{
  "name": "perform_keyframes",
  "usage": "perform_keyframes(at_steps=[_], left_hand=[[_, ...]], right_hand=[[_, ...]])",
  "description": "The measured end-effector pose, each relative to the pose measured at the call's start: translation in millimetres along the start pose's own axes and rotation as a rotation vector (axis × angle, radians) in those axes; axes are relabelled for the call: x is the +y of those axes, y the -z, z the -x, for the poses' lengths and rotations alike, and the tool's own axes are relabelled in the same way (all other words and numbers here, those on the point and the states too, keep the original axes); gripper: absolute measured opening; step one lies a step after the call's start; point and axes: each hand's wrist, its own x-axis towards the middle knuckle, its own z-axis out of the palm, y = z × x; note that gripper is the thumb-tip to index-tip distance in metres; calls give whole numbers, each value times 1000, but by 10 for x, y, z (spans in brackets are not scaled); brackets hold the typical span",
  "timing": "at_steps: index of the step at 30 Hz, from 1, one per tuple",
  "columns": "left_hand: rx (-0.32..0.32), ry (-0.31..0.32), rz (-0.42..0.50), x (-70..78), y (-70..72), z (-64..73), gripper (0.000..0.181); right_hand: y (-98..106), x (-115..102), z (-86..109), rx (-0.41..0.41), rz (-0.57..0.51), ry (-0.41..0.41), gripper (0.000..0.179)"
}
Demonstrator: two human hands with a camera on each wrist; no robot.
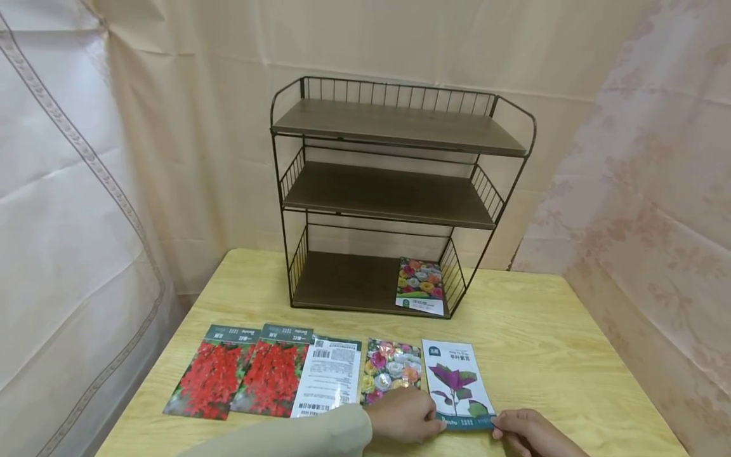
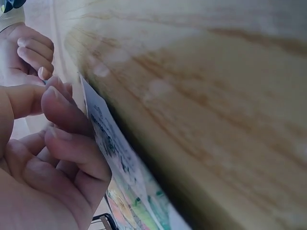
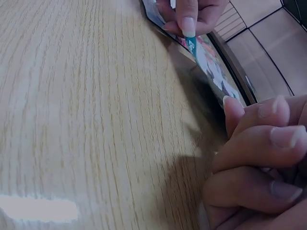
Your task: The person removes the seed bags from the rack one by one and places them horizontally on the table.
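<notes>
A white seed packet [image 1: 457,374] with a purple-leaved plant and a teal lower band lies at the right end of a row on the table. My left hand [image 1: 402,414] pinches its near left corner, and the forearm crosses in front of the row. At the near right corner, my right hand [image 1: 531,431] pinches the packet between thumb and fingers. In the right wrist view the packet's near edge [image 3: 191,45] shows under the left thumb, slightly raised over the wood. Beside it lies a multicoloured flower packet [image 1: 394,365], its lower part hidden by the left hand.
Farther left lie a white text-side-up packet [image 1: 328,374] and two red-flower packets [image 1: 271,374], overlapping slightly. Behind the row stands a three-tier rack [image 1: 394,193] with wire sides. Another multicoloured flower packet [image 1: 419,279] leans at the right end of its bottom shelf.
</notes>
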Motion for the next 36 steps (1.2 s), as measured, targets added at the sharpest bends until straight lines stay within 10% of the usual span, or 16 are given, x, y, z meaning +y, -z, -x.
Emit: perform_keyframes(at_steps=[21,28,36], left_hand=[[27,18,-8,8,-11,-33,45],[42,-6,163,-107,55,-78,49],[30,23,386,-235,283,-143,35]], right_hand=[[-51,58,-4,88,56,-94,29],[-66,27,7,187,-9,-216,32],[10,-223,-23,242,123,-117,36]])
